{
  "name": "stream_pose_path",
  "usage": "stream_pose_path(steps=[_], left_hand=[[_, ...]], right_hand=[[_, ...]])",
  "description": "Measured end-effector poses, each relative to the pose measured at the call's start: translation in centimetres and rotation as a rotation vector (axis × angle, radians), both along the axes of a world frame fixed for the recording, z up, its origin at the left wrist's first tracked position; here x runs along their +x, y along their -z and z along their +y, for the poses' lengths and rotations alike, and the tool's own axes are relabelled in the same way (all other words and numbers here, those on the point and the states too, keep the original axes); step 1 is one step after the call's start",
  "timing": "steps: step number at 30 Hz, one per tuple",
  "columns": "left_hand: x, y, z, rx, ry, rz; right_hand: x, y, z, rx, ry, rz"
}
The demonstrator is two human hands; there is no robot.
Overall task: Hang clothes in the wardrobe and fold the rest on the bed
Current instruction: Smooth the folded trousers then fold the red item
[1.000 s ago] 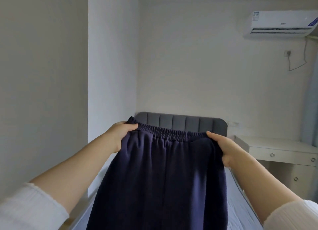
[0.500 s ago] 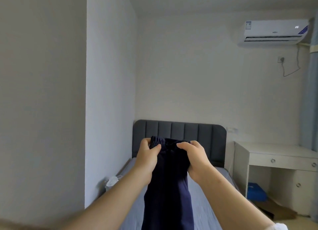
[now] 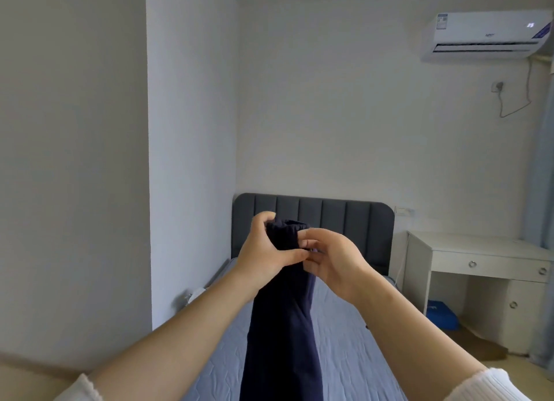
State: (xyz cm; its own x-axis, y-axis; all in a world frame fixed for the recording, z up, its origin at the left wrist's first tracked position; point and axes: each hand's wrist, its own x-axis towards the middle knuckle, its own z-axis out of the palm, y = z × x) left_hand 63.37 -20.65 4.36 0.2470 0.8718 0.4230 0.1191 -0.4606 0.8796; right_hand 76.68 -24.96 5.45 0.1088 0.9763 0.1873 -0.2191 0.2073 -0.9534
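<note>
Fingers (image 3: pixel 263 219) of left hand (image 3: pixel 263 252) gripping trousers (image 3: pixel 281 325) waistband; right hand (image 3: pixel 337 261) pinching alongside

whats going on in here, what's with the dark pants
A person is standing at the foot of a bed, holding up a pair of dark navy trousers. The left hand grips the bunched waistband at the top, and the right hand pinches the fabric right beside it. The legs hang straight down in a narrow column over the mattress, so the trousers are not yet laid down or folded flat. No wardrobe is in view.
</note>
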Motion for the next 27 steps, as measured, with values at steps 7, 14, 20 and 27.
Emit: stream_pose_path(steps=[7,14,20,27], left_hand=[[-2.5,-0.6,1.1,-0.139,0.176,-0.143],[-3.7,-0.9,1.7,-0.028,0.304,-0.049],[-3.8,0.8,2.4,-0.006,0.269,0.014],[-4.3,1.2,2.8,0.182,0.141,0.246]], right_hand=[[0.4,-0.2,0.1,0.242,0.333,-0.877],[1.0,0.0,0.5,0.167,0.256,-1.729],[1.2,0.9,0.6,0.211,0.233,-1.732],[0.8,0.3,1.1,0.045,0.222,-1.551]])
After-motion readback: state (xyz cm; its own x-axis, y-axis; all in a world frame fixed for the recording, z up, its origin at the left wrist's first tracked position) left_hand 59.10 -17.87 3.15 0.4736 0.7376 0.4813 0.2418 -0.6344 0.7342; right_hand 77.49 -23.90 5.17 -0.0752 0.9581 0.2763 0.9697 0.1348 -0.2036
